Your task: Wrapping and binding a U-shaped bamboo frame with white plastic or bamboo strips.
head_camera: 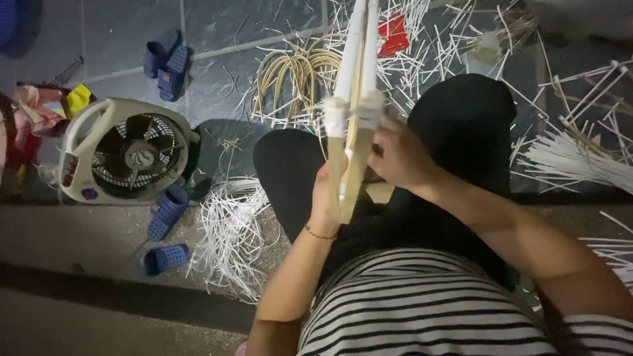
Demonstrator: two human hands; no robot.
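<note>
A long frame of pale wooden slats wrapped in white strip (355, 99) stands upright over my lap, reaching past the top of the picture. My left hand (325, 198) grips its lower end from the left. My right hand (402, 158) holds it from the right, fingers at the white-wrapped joint. My knees in black trousers lie under the frame.
A white box fan (125, 153) sits on the floor at left, with blue slippers (166, 60) behind and others (165, 227) in front. Loose white strips (231, 234) lie by my left knee, more (567, 155) at right. A tan cane bundle (297, 76) and a red object (393, 34) lie ahead.
</note>
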